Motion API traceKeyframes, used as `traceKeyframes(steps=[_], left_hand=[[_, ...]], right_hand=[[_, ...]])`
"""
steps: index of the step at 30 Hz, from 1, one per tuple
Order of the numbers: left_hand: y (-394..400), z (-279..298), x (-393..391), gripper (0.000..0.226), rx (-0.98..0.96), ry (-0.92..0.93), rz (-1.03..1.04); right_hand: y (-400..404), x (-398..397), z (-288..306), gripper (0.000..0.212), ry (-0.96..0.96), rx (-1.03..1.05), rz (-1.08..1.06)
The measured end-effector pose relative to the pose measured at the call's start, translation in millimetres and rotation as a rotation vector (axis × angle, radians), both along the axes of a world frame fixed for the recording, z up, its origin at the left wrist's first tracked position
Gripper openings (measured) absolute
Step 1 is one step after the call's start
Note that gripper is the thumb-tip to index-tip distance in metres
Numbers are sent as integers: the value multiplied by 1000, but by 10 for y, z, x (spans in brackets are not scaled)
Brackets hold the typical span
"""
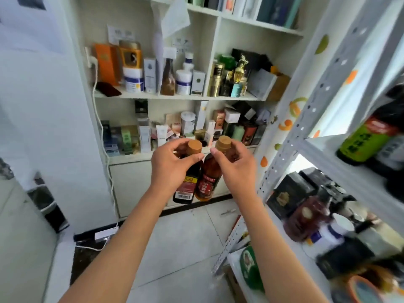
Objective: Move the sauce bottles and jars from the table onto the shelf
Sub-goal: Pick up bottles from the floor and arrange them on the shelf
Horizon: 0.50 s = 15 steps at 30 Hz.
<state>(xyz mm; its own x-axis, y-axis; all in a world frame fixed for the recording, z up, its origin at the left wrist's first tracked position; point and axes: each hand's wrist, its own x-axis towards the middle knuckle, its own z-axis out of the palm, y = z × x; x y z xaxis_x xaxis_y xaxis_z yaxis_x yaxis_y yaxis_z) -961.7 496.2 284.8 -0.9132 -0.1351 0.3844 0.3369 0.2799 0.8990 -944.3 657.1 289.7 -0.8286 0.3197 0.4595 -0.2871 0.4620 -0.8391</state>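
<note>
Mid-carry: the left hand (172, 165) pinches the dark bottle (188, 180) by its neck, the right hand (236, 165) the red bottle (207, 178), both held in the air. Next, I'd judge, swing toward the shelf (341, 162) at three o'clock and stand them on bare board.

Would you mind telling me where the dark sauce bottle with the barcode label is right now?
The dark sauce bottle hangs mid-frame in the head view, gripped near its cap by the left hand, touching the reddish bottle held by the right hand.
</note>
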Motion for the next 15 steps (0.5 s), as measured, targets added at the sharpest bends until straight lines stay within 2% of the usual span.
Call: traceKeyframes(steps=[4, 8, 15], left_hand=[[108, 379, 161, 43, 17, 127, -128], [293, 664, 315, 31, 33, 192, -296], [857, 1030, 745, 30, 120, 220, -538]], right_hand=[[54, 308, 337, 28, 103, -49, -133], [200, 669, 520, 25, 179, -44, -273], [668, 1334, 880, 24, 242, 32, -439]])
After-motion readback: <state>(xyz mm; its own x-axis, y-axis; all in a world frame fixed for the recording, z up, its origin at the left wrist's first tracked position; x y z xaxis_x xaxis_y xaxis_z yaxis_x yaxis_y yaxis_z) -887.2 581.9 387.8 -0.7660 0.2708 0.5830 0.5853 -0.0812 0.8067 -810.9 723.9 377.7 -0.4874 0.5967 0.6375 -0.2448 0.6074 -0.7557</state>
